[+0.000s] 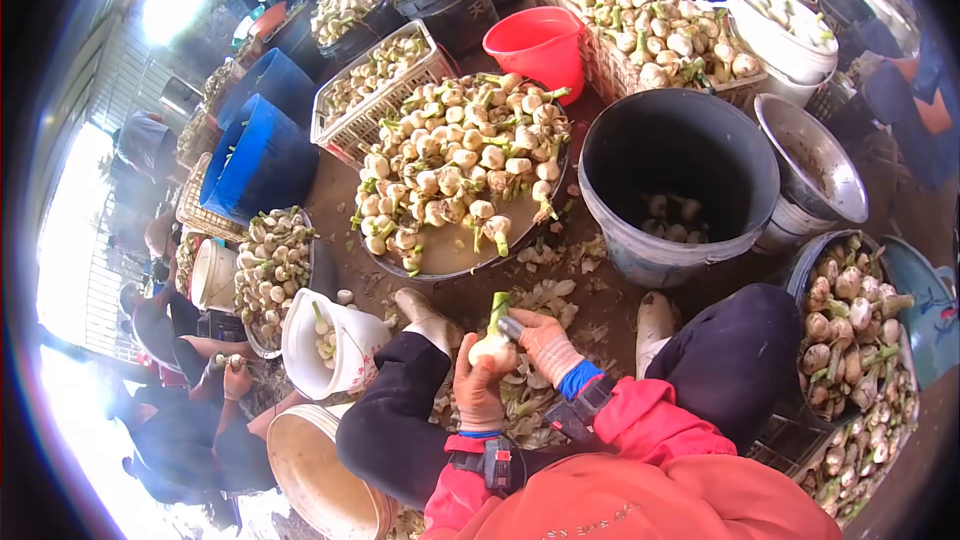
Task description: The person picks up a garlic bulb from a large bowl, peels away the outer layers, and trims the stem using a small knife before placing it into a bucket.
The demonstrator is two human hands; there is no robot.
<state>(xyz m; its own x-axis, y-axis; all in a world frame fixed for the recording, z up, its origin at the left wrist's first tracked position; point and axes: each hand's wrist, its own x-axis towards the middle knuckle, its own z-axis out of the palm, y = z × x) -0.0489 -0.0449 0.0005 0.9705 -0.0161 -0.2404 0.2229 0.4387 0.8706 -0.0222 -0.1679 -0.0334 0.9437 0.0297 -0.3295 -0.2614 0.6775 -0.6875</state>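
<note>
A white garlic bulb (492, 351) with a short green stem is held upright between my hands, above the peelings on the floor. My left hand (478, 386), in an orange-tinted glove, grips the bulb from below and the left. The fingers of my right hand (546, 346) are closed on the bulb's right side at the base of the stem, with something dark at the fingertips that is too small to make out. In front of my hands, a round basin (450, 258) carries a heap of garlic bulbs (455, 155).
A large dark bucket (625, 240) with several bulbs inside stands ahead on the right. A white bucket (345, 345) and a cream bucket (310, 470) are on the left, near another person's hand (237, 380). Unpeeled garlic (850, 320) fills a tub on the right.
</note>
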